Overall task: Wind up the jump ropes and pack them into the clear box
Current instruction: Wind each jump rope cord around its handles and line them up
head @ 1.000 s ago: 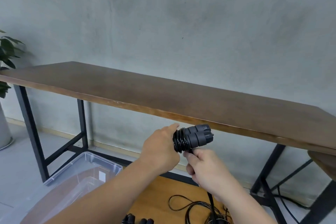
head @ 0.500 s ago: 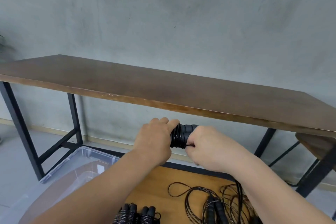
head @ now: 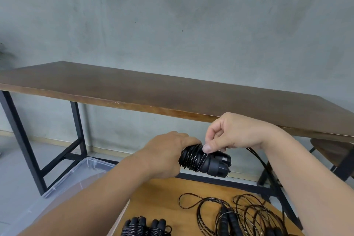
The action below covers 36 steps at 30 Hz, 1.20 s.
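My left hand (head: 164, 156) grips the black jump rope handles (head: 206, 161) in the air, above the near wooden board (head: 164, 193). My right hand (head: 233, 134) pinches the cord (head: 257, 159) against them. The clear box (head: 76, 174) sits lower left.

black jump rope handles (head: 208, 161) | clear box (head: 63, 184) | brown table (head: 153, 92)

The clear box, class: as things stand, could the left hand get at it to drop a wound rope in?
Probably yes. The clear box sits open-topped, just below and left of the left hand, with nothing between them. That hand now grips the jump rope handles, though.
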Available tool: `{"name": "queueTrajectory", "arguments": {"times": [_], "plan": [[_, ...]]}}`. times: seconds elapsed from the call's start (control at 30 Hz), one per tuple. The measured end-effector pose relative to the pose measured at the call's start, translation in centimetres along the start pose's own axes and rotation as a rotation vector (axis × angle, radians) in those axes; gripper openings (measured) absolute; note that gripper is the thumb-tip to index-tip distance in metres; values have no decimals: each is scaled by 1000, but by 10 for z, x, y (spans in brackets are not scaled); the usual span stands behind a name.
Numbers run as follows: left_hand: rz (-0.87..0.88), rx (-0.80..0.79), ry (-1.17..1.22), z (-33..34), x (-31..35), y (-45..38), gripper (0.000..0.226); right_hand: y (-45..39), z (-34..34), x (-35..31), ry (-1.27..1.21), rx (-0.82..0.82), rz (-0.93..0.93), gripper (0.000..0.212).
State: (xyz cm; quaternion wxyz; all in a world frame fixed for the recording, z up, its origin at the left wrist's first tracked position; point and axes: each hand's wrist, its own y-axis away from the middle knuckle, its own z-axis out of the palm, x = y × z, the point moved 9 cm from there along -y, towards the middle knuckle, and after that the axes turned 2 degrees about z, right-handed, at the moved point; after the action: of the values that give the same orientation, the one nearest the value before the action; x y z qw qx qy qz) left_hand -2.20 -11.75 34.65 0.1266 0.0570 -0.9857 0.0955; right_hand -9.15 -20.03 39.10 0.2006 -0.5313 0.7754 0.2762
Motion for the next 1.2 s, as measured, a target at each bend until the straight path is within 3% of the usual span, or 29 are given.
{"name": "queueTrajectory", "arguments": {"times": [0.23,0.37,0.67,0.87,1.2], "plan": [[84,-65,190,5,10,0,58,-5,10,13,-178,-130,-13,19],[81,-92,357,2,12,3,61,-10,16,21,-349,-122,-63,17],[63,-112,638,2,1,2,68,-26,28,35,-795,-14,-121,19],[-29,-90,772,4,-10,1,68,-30,34,52,-928,188,-45,33],[-229,119,808,-5,-38,-2,69,-27,53,58,-795,371,22,38]]}}
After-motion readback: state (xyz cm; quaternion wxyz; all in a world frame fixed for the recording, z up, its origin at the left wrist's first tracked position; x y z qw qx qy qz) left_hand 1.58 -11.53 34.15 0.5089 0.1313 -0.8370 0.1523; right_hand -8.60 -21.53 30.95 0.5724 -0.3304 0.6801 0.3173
